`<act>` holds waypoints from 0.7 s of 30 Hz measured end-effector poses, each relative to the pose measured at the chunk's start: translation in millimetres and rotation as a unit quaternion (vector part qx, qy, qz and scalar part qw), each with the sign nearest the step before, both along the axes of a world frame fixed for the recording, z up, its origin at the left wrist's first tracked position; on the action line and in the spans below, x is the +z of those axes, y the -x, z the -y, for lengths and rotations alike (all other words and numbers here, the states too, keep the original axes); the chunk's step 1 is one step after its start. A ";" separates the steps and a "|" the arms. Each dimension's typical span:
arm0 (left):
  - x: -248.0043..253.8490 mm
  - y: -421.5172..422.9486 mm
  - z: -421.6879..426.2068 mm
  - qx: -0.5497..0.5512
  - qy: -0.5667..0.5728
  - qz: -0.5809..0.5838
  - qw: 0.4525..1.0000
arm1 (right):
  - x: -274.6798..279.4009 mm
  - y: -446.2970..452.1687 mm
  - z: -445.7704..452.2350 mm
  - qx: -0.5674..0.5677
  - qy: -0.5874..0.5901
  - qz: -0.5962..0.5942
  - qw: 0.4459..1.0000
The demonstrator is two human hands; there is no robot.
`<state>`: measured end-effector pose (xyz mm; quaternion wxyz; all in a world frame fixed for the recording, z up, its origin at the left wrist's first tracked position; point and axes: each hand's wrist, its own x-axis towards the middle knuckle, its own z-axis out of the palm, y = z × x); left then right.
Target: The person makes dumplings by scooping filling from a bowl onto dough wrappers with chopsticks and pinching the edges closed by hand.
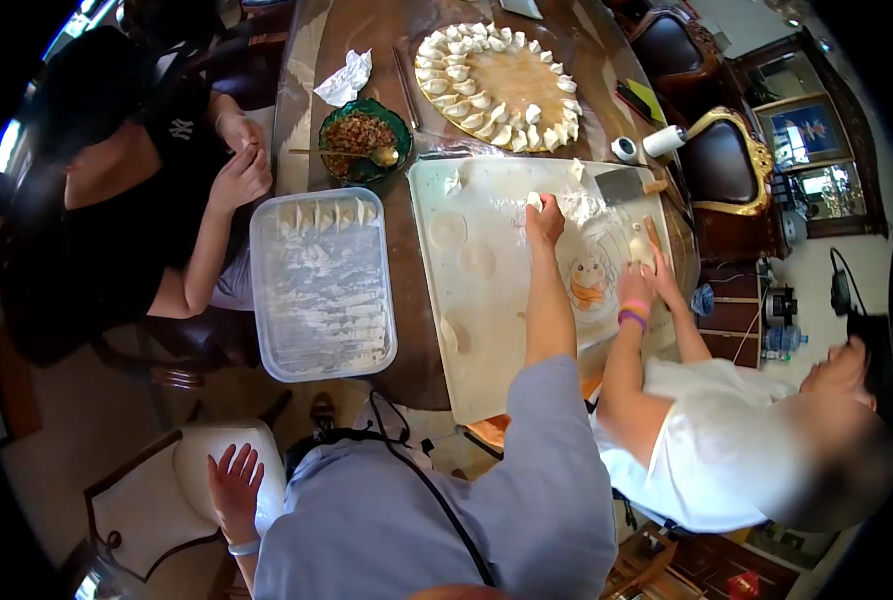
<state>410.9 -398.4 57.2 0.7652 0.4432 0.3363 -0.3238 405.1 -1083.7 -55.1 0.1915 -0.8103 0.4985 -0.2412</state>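
My right hand reaches over the large white board, its fingers closed on a small white dumpling. Two more dumplings, one on the left and one on the right, sit near the board's far edge. Flat round wrappers lie on the left part of the board, beside loose flour. My left hand is held low beside the pale chair, palm up and fingers spread, with nothing in it.
A round tray of dumplings stands at the back. A green bowl of filling and a plastic tub with several dumplings are on the left. A cleaver lies on the board. Co-workers sit on both sides; the right one's hands handle dough.
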 end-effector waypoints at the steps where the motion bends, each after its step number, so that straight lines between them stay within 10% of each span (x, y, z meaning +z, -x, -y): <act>1: -0.5 0.1 5.0 -0.006 0.001 0.002 1.000 | -5.0 -1.9 4.0 0.014 0.029 -0.037 0.999; 7: 4.7 -8.3 40.5 -0.015 -0.005 0.008 1.000 | -0.3 -15.7 -12.9 0.187 0.067 -0.037 0.979; 16: 7.4 -7.9 63.7 0.005 -0.072 -0.020 0.997 | 22.9 -73.2 131.6 0.026 -0.005 0.160 0.987; 21: 10.3 -5.1 75.4 0.017 -0.099 -0.030 0.994 | 33.4 -122.7 191.4 0.002 -0.013 0.015 1.000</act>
